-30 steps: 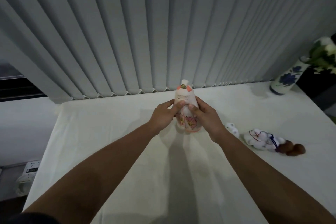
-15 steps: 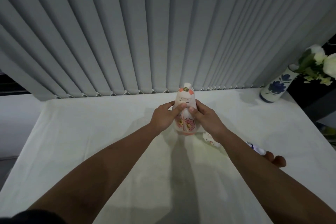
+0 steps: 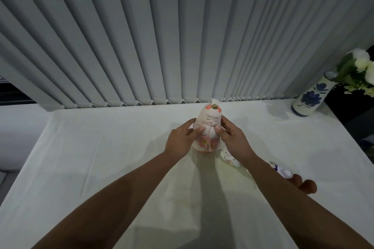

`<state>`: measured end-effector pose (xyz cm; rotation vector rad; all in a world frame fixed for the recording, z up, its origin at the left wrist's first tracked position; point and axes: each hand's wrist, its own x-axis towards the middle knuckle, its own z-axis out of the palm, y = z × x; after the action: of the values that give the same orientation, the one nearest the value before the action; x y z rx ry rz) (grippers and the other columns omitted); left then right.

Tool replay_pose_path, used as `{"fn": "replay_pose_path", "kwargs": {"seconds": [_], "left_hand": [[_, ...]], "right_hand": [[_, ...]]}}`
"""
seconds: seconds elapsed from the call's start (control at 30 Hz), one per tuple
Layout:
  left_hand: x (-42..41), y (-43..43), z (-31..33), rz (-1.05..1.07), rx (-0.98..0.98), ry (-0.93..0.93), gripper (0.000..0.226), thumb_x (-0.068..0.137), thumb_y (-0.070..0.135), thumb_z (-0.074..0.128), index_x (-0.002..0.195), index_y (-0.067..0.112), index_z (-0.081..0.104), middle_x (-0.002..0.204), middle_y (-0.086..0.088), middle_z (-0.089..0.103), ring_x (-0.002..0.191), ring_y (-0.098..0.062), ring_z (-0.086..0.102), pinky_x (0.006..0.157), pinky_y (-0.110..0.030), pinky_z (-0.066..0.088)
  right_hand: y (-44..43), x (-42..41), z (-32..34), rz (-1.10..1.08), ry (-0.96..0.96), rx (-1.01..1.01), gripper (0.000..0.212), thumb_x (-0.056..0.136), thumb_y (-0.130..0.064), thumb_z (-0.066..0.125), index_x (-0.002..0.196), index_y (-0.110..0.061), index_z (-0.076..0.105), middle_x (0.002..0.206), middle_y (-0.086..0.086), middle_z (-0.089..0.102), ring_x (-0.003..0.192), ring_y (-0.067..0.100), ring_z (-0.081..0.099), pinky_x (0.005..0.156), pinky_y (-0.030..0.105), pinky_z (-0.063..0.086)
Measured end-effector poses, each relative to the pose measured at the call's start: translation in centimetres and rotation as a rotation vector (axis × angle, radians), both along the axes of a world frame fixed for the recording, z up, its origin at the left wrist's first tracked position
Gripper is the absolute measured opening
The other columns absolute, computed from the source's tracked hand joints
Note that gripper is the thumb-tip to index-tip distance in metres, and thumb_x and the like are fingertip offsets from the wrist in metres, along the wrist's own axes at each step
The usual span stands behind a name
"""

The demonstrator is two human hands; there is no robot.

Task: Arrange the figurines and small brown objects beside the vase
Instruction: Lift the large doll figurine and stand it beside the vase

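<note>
You grip the doll figurine (image 3: 206, 130) upright between your left hand (image 3: 181, 141) and right hand (image 3: 232, 139) mid-desk (image 3: 101, 157) (base seemingly down), so next carry it far right beside the vase (image 3: 312, 95).

The right forearm (image 3: 269, 176) covers most of a small white figurine with a purple cord (image 3: 282, 171) at four o'clock from the tall pink-and-white doll figurine (image 3: 208, 127); the round brown objects (image 3: 306, 185) beside it peek out only partly; the white flowers (image 3: 362, 66) in the blue-flowered ceramic vase (image 3: 311, 95) run off the right edge; another little white speckled figurine (image 3: 230, 158) is half hidden under the right hand (image 3: 234, 139).
</note>
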<state>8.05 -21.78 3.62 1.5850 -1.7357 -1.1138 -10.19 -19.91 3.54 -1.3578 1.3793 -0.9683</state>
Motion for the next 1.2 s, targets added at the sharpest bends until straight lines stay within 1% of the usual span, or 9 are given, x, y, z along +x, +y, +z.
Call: {"fn": "replay_pose_path", "kwargs": {"seconds": [0.13,0.3,0.4,0.57,0.67,0.73,0.87,1.03,1.2], "left_hand": [[-0.4,0.9,-0.8,-0.013,-0.02,-0.022,0.035,0.089,0.06,0.044,0.118,0.043,0.057,0.104,0.011,0.074,0.084,-0.004,0.063,0.067,-0.004,0.041],[-0.4,0.8,-1.0,-0.013,0.011,0.019,0.034,0.09,0.058,0.046,0.118,0.042,0.059,0.108,0.008,0.073,0.088,-0.003,0.063,0.07,-0.006,0.038],[-0.2,0.5,-0.9,-0.011,0.06,0.088,0.04,0.088,0.057,0.052,0.124,0.039,0.055,0.113,0.008,0.071,0.099,-0.007,0.065,0.074,-0.01,0.041],[0.2,-0.2,-1.0,-0.13,0.114,0.087,0.072,0.081,0.049,0.067,0.141,0.033,0.031,0.125,0.008,0.058,0.108,-0.016,0.058,0.087,-0.028,0.045],[0.3,-1.0,-1.0,-0.196,0.112,0.025,0.081,0.076,0.049,0.072,0.142,0.031,0.029,0.13,0.003,0.058,0.112,-0.017,0.057,0.094,-0.033,0.048],[0.4,-1.4,-1.2,-0.21,0.119,0.029,0.081,0.075,0.048,0.074,0.141,0.032,0.03,0.129,0.003,0.06,0.113,-0.017,0.058,0.095,-0.034,0.049],[0.7,-1.5,-2.0,-0.229,0.141,0.069,0.084,0.068,0.052,0.075,0.138,0.042,0.029,0.129,0.008,0.06,0.115,-0.014,0.058,0.1,-0.04,0.049],[0.8,-1.3,-3.0,-0.217,0.12,0.143,0.08,0.066,0.054,0.076,0.135,0.045,0.035,0.123,0.011,0.064,0.111,-0.011,0.061,0.1,-0.04,0.049],[-0.5,-0.4,-1.4,-0.155,-0.001,0.113,0.069,0.064,0.054,0.071,0.126,0.042,0.043,0.11,0.012,0.07,0.099,-0.015,0.066,0.092,-0.041,0.052]], "right_hand": [[0.5,-0.8,-0.2,-0.039,0.1,-0.012,0.041,0.097,-0.024,0.051,0.135,-0.041,0.048,0.122,-0.022,0.063,0.097,-0.021,0.056,0.085,0.004,0.043],[0.4,-0.8,-0.3,-0.025,0.112,-0.018,0.041,0.097,-0.027,0.051,0.136,-0.04,0.046,0.128,-0.022,0.06,0.101,-0.02,0.056,0.091,0.01,0.044],[0.4,-1.1,-0.2,0.003,0.054,0.006,0.042,0.096,-0.026,0.054,0.135,-0.04,0.048,0.129,-0.019,0.061,0.108,-0.008,0.06,0.097,0.024,0.046],[-0.2,-2.1,-0.1,0.081,0.2,0.052,0.053,0.087,-0.028,0.068,0.135,-0.039,0.047,0.131,-0.016,0.059,0.12,0.009,0.052,0.103,0.032,0.038],[-0.7,-2.0,-0.3,0.126,0.276,0.1,0.064,0.08,-0.027,0.074,0.136,-0.036,0.044,0.13,-0.013,0.061,0.117,0.015,0.056,0.101,0.036,0.044],[-0.7,-1.7,-0.6,0.113,0.224,0.128,0.068,0.078,-0.022,0.076,0.136,-0.034,0.044,0.128,-0.007,0.063,0.111,0.016,0.062,0.097,0.038,0.05],[-0.3,-1.0,-1.4,0.038,0.131,0.125,0.066,0.081,-0.006,0.071,0.136,-0.032,0.045,0.124,-0.004,0.066,0.102,0.013,0.068,0.084,0.027,0.053],[0.5,0.0,-2.6,-0.014,0.07,0.067,0.062,0.084,0.0,0.064,0.134,-0.033,0.048,0.128,-0.006,0.064,0.11,0.016,0.065,0.093,0.035,0.054],[1.0,0.6,-1.1,-0.062,0.044,-0.012,0.064,0.086,0.006,0.056,0.128,-0.042,0.045,0.125,-0.021,0.06,0.114,0.0,0.059,0.092,0.018,0.05]]}}
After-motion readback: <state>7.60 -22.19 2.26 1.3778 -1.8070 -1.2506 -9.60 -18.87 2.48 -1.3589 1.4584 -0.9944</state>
